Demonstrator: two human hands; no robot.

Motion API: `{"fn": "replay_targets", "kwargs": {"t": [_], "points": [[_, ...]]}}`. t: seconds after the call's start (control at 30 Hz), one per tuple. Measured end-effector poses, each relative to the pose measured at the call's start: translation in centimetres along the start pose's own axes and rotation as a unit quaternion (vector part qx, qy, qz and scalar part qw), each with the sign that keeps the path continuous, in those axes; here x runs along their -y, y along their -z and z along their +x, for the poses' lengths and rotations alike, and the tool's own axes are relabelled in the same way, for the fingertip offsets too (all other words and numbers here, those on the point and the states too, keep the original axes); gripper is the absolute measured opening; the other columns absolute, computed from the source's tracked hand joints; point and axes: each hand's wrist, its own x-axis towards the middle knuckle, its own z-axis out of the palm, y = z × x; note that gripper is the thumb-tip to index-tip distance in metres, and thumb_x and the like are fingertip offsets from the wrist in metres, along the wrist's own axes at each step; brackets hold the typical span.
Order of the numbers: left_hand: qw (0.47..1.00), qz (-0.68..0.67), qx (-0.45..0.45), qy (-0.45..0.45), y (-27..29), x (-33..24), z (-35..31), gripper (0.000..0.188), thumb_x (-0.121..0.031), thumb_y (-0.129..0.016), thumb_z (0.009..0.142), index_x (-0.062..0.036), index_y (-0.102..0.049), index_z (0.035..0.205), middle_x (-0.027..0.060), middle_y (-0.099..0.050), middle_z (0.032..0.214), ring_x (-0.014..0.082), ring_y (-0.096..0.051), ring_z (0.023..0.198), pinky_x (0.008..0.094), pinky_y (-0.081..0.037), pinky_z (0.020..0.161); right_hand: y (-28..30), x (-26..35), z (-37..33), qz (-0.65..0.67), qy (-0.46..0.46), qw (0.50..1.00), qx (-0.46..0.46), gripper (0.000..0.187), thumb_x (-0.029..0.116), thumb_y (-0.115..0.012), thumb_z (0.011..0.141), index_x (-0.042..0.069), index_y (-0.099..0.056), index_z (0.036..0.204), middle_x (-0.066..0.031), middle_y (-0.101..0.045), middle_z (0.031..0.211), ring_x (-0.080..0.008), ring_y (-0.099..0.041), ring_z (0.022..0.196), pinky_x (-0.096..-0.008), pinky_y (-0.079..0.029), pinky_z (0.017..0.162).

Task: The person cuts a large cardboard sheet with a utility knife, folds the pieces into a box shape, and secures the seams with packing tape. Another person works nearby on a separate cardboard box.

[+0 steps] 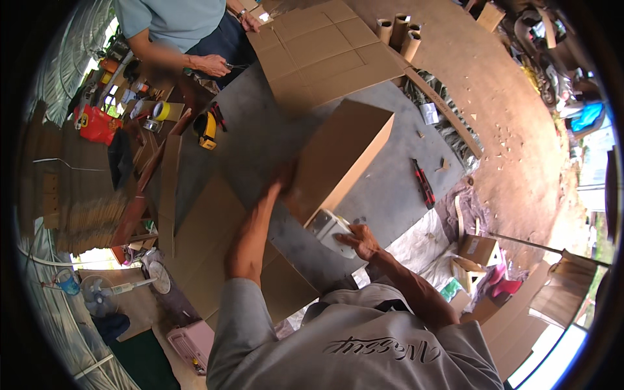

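Note:
A long closed cardboard box (341, 153) lies aslant on the grey tabletop (250, 110). My left hand (283, 179) is against the box's left side; it is dark and blurred, so its fingers do not show clearly. At the box's near end my right hand (362, 242) is closed around a pale, boxy hand tool (331, 231), whose front meets the cardboard. The exact kind of tool cannot be made out. Left of my left forearm lies a large flat cardboard sheet (211, 224), partly under the arm.
Across the table, a person (188, 32) holds a small metal tool beside a creased cardboard sheet (325, 52). A yellow tape dispenser (207, 130) lies at left, a red-black utility knife (423, 184) at right. Cardboard tubes (400, 36) stand at the back; a wooden strip (445, 110) edges the right.

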Motion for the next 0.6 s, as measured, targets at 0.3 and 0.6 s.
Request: {"fn": "replay_targets", "kwargs": {"t": [0.3,0.6], "points": [[0.985,-0.170,0.019,-0.026,-5.2,-5.3,-9.7,0.049,-0.041,-0.053,0.103,-0.0012,-0.064,0.130,0.0296,-0.064,0.128,0.0452,-0.061,0.119,0.0511,-0.047,0.101,1.9,-3.7,-2.7,-0.013,0.032,0.998,0.046,0.047,0.047,-0.072,0.088,-0.001,-0.072,0.089,-0.0162,-0.062,0.069,-0.0212,-0.057,0.065,-0.0419,-0.043,0.064],[0.979,-0.180,-0.031,-0.092,1.5,-16.6,-16.1,0.066,-0.053,-0.057,0.101,0.0010,-0.056,0.139,0.0326,-0.057,0.137,0.0468,-0.055,0.128,0.0476,-0.046,0.106,1.6,-4.1,-4.4,-0.096,0.032,0.994,0.043,0.033,0.045,-0.061,0.095,0.021,-0.079,0.110,-0.0161,-0.070,0.090,-0.0353,-0.068,0.082,-0.0440,-0.050,0.072]]}}
